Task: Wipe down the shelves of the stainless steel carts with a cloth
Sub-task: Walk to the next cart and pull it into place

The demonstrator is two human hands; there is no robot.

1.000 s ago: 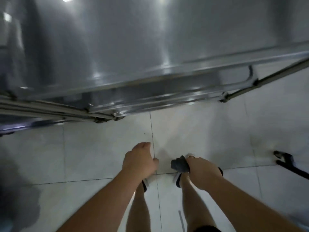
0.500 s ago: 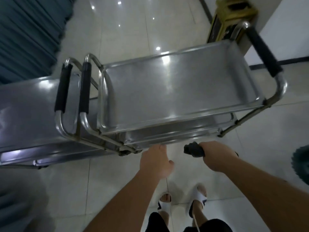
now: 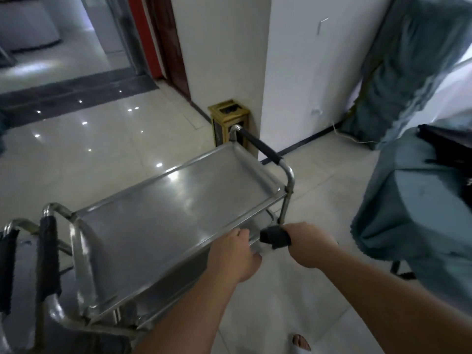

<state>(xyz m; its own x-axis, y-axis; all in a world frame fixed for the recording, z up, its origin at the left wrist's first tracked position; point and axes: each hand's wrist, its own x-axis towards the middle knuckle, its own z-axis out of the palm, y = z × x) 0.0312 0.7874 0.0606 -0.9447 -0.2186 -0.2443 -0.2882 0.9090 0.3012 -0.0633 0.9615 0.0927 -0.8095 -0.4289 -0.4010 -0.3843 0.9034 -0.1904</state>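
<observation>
Right grip [image 3: 310, 245] is clamped on a dark cloth [image 3: 275, 237], just right of the cart [image 3: 166, 215] edge; left grip [image 3: 233, 254], fingers relaxed, rests beside it at that edge.

We are standing in what is looking like a hotel or restaurant hallway: glossy floor tiles [image 3: 107, 139] are gleaming, a gold ash bin [image 3: 228, 121] is sitting just behind the steel service cart [image 3: 163, 215], and cloth-draped furniture [image 3: 413, 205] is standing right of it.

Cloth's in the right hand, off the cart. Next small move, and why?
Probably bring the right hand with the dark cloth up and left onto the top shelf: the cloth hangs just past the shelf's near rim, touching nothing, while the left hand is at that rim.
</observation>
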